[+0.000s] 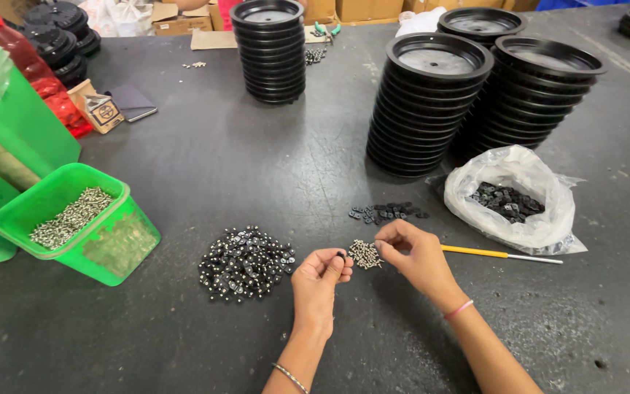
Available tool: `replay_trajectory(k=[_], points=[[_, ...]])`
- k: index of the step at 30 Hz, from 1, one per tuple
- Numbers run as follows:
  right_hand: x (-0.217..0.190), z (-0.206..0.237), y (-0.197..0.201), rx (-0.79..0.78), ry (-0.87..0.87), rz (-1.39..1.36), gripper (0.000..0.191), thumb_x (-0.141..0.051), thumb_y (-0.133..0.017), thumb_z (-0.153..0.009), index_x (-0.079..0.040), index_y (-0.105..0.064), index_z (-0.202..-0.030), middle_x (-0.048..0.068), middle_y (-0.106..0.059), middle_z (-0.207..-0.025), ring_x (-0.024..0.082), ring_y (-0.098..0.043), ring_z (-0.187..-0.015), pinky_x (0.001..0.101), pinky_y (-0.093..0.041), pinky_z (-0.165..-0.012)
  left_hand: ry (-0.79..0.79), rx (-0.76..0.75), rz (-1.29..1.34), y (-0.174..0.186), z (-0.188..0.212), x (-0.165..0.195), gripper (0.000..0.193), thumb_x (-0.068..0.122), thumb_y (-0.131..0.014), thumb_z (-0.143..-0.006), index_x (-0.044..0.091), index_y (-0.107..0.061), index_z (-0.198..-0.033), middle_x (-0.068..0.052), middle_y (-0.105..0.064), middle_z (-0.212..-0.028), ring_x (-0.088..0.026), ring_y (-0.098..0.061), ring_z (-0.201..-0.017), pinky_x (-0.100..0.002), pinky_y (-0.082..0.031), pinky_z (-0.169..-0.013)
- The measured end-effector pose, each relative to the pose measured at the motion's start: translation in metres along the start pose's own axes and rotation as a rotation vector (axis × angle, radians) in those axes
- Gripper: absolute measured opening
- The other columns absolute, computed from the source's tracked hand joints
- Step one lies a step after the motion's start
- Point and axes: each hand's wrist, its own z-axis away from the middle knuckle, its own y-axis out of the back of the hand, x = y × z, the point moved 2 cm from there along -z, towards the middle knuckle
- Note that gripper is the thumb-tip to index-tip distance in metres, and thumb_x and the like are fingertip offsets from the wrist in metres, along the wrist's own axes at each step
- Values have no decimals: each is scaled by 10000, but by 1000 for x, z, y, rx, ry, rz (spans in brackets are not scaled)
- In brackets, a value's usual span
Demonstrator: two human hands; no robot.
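While the left hand point(320, 281) pinched a small black clip point(340, 255) between thumb and fingers, the right hand point(411, 252) had its fingertips closed over the little screw pile point(364, 254); what it gripped, cannot tell. Left of that pile lay a heap of black clips with screws point(244, 263). Beyond it, loose black clips point(388, 212). Right of it, a yellow stick point(501, 254) and plastic bag point(519, 197). Far left, a green tub point(114, 244).
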Motion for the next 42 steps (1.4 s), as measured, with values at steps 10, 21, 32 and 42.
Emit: replay_trajectory(k=[10, 21, 32, 42], points=[[-8, 11, -17, -124, -59, -339, 182, -87, -713, -915, -5, -762, -1071, 16, -775, -926, 81, -696, -848, 250, -583, -796, 48, 14, 28, -10, 8, 18, 176, 65, -744, -878, -15, -719, -1032, -103, -775, -927, -139, -723, -800, -280, -602, -767], [-11, 12, -21, -137, 32, -261, 127, -77, -738, -897, -19, -753, -1009, 15, -692, -950, 90, -668, -849, 253, -562, -763, 53, -23, 11, -10, 9, 16, 156, 83, -788, -857, -7, -735, -973, -74, -770, -900, -120, -701, -779, -271, -586, -750], [-8, 11, -20, -195, -50, -325, 217, -75, -742, -875, -21, -766, -1084, 45, -785, -1009, 99, -716, -923, 266, -591, -841, -9, -80, -131, -6, 6, 19, 110, 77, -792, -852, 3, -753, -923, -51, -749, -831, -109, -681, -752, -267, -570, -713], [-6, 14, -22, -196, -89, -342, 178, -72, -741, -880, 15, -786, -1029, 51, -789, -935, 96, -730, -881, 261, -603, -811, -3, -85, -228, -1, 6, 22, 96, 33, -793, -846, -20, -753, -916, -48, -742, -812, -101, -659, -733, -254, -551, -695]])
